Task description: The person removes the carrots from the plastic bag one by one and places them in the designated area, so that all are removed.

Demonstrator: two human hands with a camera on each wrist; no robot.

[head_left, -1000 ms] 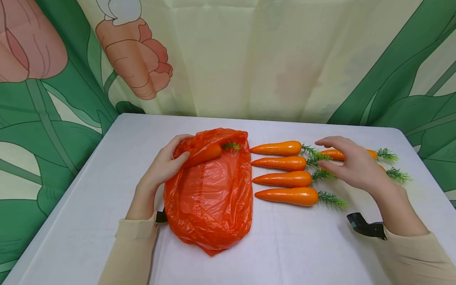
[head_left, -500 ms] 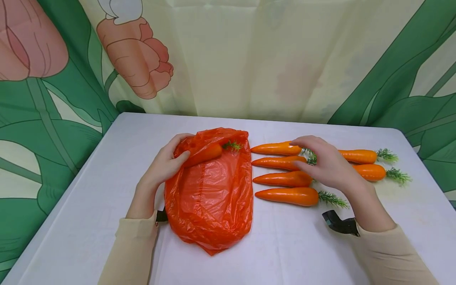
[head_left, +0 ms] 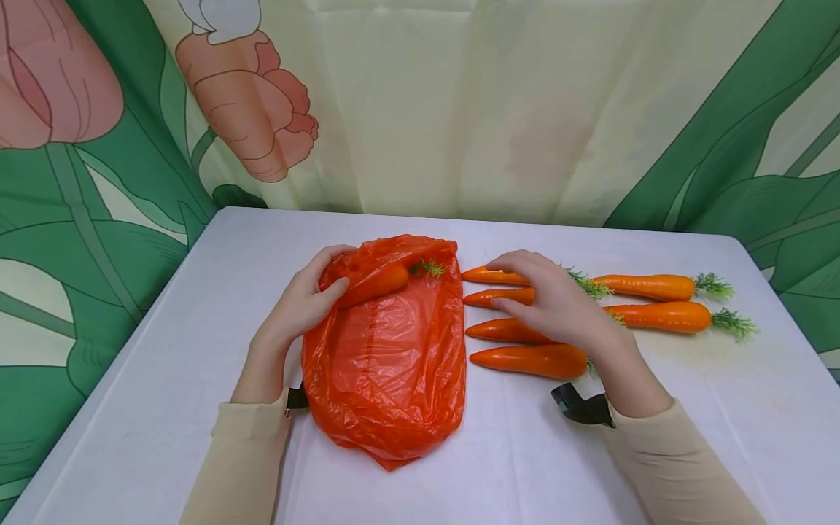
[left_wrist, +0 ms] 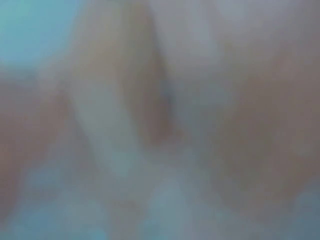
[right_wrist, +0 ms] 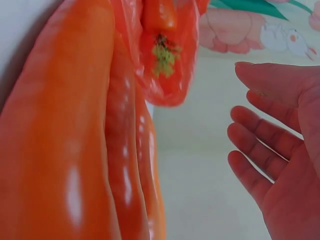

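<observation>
My left hand (head_left: 305, 302) grips the upper left edge of a red plastic bag (head_left: 394, 364), its thumb over the rim and its other fingers hidden behind. Inside the bag's mouth lies a carrot (head_left: 382, 283) with a green top. Over a row of several carrots (head_left: 528, 361) hovers my right hand (head_left: 564, 302), thumb and fingers spread and nothing between them. The hand covers the middle of the upper carrots. In the right wrist view the fingers (right_wrist: 260, 145) stand apart from the near carrot (right_wrist: 65, 125). Blur fills the left wrist view.
Two more carrots, an upper one (head_left: 646, 286) and a lower one (head_left: 663, 317), lie to the right, leafy tops pointing right. A white cloth covers the table (head_left: 512, 452). A printed curtain (head_left: 420, 109) hangs behind the far edge.
My right hand has moved left from the leafy tops to above the bodies of the carrots, uncovering the two carrots at right. The left hand and the bag stay in place.
</observation>
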